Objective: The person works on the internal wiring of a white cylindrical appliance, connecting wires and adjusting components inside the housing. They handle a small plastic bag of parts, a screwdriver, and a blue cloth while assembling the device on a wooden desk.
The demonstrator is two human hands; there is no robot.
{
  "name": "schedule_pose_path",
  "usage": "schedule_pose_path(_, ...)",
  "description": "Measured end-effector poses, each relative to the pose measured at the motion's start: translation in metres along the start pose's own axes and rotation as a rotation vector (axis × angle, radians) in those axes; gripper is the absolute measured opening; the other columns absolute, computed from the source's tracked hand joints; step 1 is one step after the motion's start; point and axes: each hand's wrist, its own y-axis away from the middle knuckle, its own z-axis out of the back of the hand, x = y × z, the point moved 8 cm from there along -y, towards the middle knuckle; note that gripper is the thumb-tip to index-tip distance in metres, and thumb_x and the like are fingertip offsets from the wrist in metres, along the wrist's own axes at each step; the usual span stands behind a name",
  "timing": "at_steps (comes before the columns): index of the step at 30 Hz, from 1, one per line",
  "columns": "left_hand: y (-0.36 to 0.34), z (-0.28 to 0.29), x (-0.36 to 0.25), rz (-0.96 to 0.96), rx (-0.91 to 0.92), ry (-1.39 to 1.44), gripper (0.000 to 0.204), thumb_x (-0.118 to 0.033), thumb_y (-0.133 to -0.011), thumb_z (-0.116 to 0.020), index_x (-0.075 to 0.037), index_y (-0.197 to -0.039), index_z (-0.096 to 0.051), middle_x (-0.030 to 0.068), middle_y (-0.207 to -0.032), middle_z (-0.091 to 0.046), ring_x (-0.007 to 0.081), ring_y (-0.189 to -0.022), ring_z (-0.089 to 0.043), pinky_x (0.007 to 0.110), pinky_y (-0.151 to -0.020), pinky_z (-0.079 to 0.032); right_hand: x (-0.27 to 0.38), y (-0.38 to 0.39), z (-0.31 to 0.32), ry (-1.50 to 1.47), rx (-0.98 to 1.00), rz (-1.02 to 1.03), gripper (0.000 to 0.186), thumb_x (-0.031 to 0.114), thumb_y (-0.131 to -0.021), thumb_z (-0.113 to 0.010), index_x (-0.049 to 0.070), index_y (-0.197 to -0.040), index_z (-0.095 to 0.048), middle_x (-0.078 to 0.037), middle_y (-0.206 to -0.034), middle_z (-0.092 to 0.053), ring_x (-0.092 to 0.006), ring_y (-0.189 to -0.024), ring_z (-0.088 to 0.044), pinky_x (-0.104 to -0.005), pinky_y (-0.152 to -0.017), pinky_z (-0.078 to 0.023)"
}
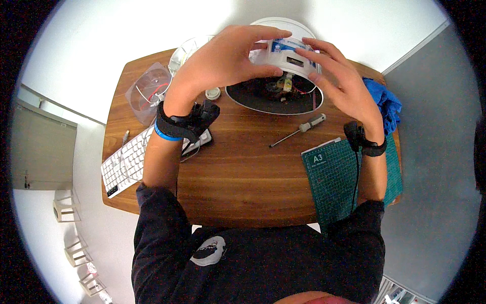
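A white plastic housing (290, 57) with a blue label and a small rectangular opening is near the far edge of the table. Fingers and thumb of my left hand (230, 55) grip its left side. From the right, my right hand (336, 76) has its fingertips on the same housing. Below it shows a dark oval base (248, 96) with a white rim, where wires and a yellowish electrical part (287, 82) are exposed. A screwdriver (304, 127) with a pale handle lies in front of the base. The housing's far side is hidden.
A white keyboard (129, 162) with a cable lies left, beside a clear plastic piece (144, 93) holding wires. Near it are a white wire guard (187, 50) and a small round white part (213, 93). At right lie a green cutting mat (331, 177) and blue cloth (387, 104).
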Motion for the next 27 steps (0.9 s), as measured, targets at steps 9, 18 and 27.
schedule_pose_path(9,-0.001,-0.028,-0.016,-0.119,-0.026,0.201,0.096,-0.012,-0.084,-0.09,-0.009,-0.164,-0.037,0.0114,-0.162,-0.048,0.0238,-0.139,-0.056,0.041,-0.12,-0.047,0.017,0.001,-0.001,0.296,-0.042,-0.087,0.078,0.022,-0.085,-0.082,0.011,-0.155,-0.049,-0.022,-0.155,-0.048,-0.0448,-0.14,-0.05,-0.0478,-0.117,-0.045)
schedule_pose_path(18,-0.007,-0.043,-0.017,-0.184,-0.14,0.014,0.091,-0.019,-0.088,-0.085,-0.004,-0.163,-0.035,0.0212,-0.161,-0.047,0.0372,-0.147,-0.048,0.044,-0.124,-0.04,0.004,0.002,-0.002,0.3,-0.188,-0.23,0.069,0.006,-0.081,-0.08,0.005,-0.145,-0.053,-0.023,-0.133,-0.056,-0.0465,-0.119,-0.062,-0.0489,-0.101,-0.054)
schedule_pose_path(27,-0.016,-0.07,-0.021,-0.243,-0.176,-0.494,0.071,-0.014,-0.087,-0.075,0.004,-0.15,-0.048,0.0258,-0.154,-0.052,0.0483,-0.143,-0.048,0.05,-0.123,-0.04,-0.006,0.01,0.004,0.48,-0.223,-0.249,0.056,0.005,-0.083,-0.079,0.001,-0.133,-0.055,-0.022,-0.12,-0.059,-0.0476,-0.104,-0.065,-0.0509,-0.086,-0.057)
